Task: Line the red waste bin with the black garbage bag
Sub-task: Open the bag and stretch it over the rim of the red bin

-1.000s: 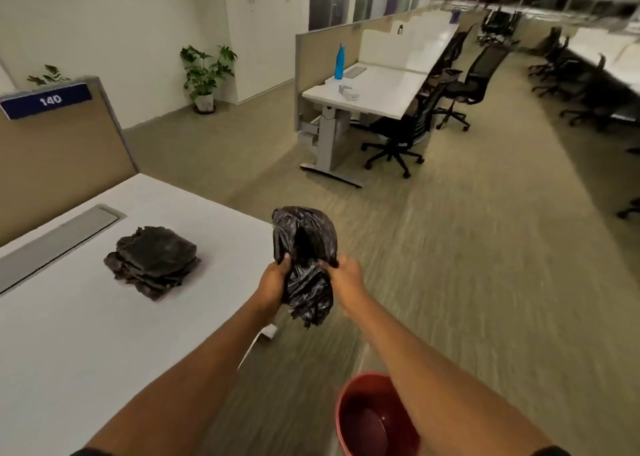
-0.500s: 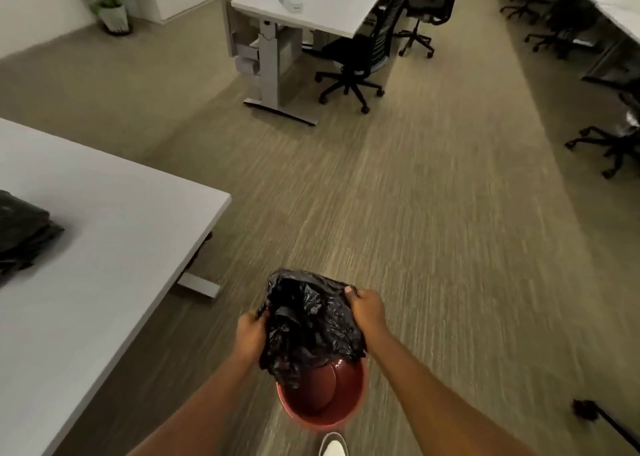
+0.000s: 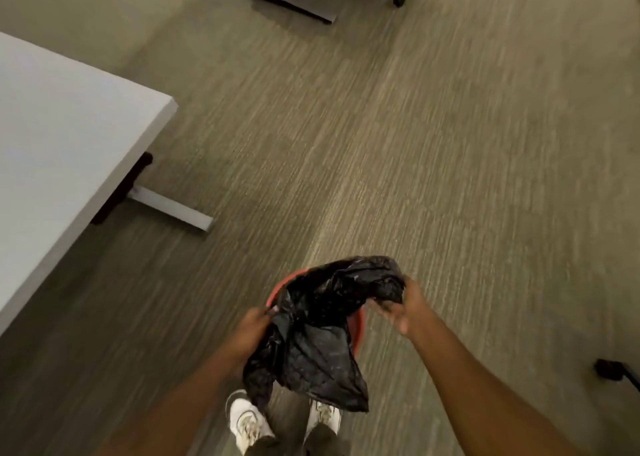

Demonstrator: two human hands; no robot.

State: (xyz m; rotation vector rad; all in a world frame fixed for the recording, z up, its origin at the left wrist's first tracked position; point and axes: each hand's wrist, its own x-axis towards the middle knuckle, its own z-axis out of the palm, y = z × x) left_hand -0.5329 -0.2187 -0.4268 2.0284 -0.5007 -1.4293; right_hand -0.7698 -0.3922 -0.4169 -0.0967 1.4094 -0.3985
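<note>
Right, I'm looking straight down and my left hand [image 3: 252, 331] is pinched shut on the near-left edge of the black garbage bag [image 3: 322, 331], fingers curled into the plastic. My right hand [image 3: 403, 308] is closed on the far-right edge, gripping a bunched fold up by the top of the bag. The two hands are spread apart, so the bag is stretched between them and opened out, crumpled and glossy, with a loose flap hanging down toward my feet.

The red waste bin [image 3: 284, 286] sits on the carpet [image 3: 415, 143] directly under the bag. Only slivers of it show: an arc of red rim at the upper left of the plastic and a strip of red on the right side beneath my right hand. The bag covers nearly all of the opening; whether any of it is inside the bin I can't tell.

My white shoes [image 3: 247, 421] stand just behind the bin. The white desk [image 3: 62, 164] is off to my left, well apart, its metal foot [image 3: 171, 207] resting on the carpet.
</note>
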